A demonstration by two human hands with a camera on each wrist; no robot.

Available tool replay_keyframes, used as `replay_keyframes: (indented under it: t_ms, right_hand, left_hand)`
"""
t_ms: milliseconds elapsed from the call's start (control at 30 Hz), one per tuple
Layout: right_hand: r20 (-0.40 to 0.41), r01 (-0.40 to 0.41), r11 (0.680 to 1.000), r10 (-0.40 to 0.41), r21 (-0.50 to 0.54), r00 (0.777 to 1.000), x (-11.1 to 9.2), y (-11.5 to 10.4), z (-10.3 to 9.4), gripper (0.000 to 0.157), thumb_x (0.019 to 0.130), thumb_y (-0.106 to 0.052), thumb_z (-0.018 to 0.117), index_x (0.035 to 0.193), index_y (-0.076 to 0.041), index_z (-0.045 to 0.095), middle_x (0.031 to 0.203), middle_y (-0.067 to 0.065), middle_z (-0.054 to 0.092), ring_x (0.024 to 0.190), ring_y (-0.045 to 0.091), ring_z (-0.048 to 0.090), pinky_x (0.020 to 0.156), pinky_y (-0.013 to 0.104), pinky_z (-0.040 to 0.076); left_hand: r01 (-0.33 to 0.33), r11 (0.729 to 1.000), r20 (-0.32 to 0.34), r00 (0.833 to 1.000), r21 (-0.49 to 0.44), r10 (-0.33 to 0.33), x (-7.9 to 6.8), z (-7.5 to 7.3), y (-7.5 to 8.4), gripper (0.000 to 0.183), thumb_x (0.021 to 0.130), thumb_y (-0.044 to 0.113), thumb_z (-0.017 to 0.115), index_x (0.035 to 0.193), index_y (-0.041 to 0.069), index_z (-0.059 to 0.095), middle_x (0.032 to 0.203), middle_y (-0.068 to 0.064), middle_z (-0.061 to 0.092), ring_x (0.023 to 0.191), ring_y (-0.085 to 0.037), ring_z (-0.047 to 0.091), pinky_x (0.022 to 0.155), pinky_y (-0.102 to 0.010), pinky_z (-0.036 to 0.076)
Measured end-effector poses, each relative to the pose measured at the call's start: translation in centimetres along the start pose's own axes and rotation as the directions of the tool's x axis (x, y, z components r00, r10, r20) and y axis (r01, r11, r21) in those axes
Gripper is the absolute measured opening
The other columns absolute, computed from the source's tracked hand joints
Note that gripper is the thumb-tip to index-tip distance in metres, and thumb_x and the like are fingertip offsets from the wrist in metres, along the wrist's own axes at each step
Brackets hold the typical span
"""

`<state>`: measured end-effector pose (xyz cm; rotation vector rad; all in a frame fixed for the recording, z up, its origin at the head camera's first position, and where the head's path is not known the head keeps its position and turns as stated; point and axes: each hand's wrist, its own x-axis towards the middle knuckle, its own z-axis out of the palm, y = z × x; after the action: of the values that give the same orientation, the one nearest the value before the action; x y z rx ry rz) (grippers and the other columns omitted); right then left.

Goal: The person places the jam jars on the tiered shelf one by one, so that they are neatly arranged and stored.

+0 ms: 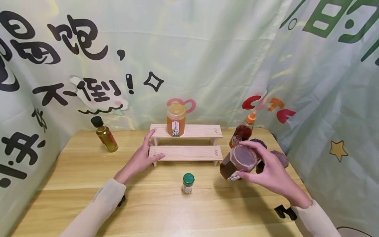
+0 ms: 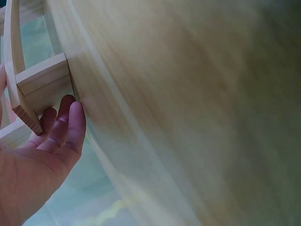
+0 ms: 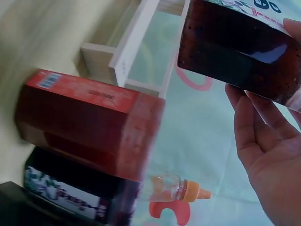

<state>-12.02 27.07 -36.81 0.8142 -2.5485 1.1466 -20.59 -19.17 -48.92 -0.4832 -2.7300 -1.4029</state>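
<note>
My left hand (image 1: 142, 158) grips the left end of a two-step wooden rack (image 1: 188, 153), its thumb over the lower step. In the left wrist view its fingers curl beside the rack's end leg (image 2: 47, 77). On the right, my right hand (image 1: 273, 174) holds a dark jar (image 1: 228, 166) between thumb and fingers, tilted, its pale lid facing up toward the head camera. The right wrist view shows that jar (image 3: 225, 52) raised, with part of its label visible. An amber honey jar (image 1: 175, 120) stands on the upper step.
Beyond the right hand stand a red sauce bottle (image 1: 244, 130) with an orange cap and two more dark jars, one red-labelled (image 3: 89, 122). A green-capped shaker (image 1: 188, 182) stands before the rack, an oil bottle (image 1: 107, 136) at left. Printed cloth (image 1: 219, 65) hangs around the table.
</note>
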Motion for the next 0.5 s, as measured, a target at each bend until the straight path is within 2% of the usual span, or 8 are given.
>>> replay_keyframes:
  t_ms: [167, 300, 500]
  right_hand:
    - [0.017, -0.012, 0.999, 0.011, 0.044, 1.0, 2.4, 0.0, -0.2, 0.09, 0.078, -0.007, 0.101, 0.156, -0.02, 0.057, 0.137, -0.004, 0.066, 0.116, 0.015, 0.067, 0.092, 0.02, 0.052]
    - [0.041, -0.037, 0.995, 0.033, 0.096, 0.999, 4.1, 0.1, -0.4, 0.086, 0.081, -0.008, 0.099, 0.155, -0.024, 0.057, 0.136, -0.002, 0.065, 0.113, 0.018, 0.067, 0.092, 0.023, 0.054]
    - [0.07, -0.044, 0.994, 0.037, 0.103, 0.997, 7.0, 0.7, -0.4, 0.083, 0.084, -0.014, 0.098, 0.155, -0.025, 0.056, 0.136, -0.003, 0.067, 0.113, 0.018, 0.068, 0.092, 0.026, 0.054]
  left_hand:
    - [0.002, 1.0, -0.008, 1.0, 0.013, -0.002, -0.1, -0.1, -0.2, 0.113, 0.097, 0.035, 0.087, 0.174, 0.04, 0.004, 0.114, -0.017, 0.061, 0.083, -0.022, 0.065, 0.079, -0.048, 0.053]
    - [0.004, 1.0, 0.001, 1.0, 0.008, -0.004, -0.1, 0.0, -0.2, 0.113, 0.098, 0.036, 0.087, 0.174, 0.04, 0.004, 0.114, -0.017, 0.061, 0.083, -0.022, 0.065, 0.078, -0.047, 0.053]
    - [0.006, 1.0, 0.002, 1.0, 0.008, -0.006, 0.0, 0.0, 0.0, 0.112, 0.097, 0.036, 0.087, 0.174, 0.04, 0.005, 0.113, -0.017, 0.06, 0.082, -0.022, 0.064, 0.078, -0.048, 0.054]
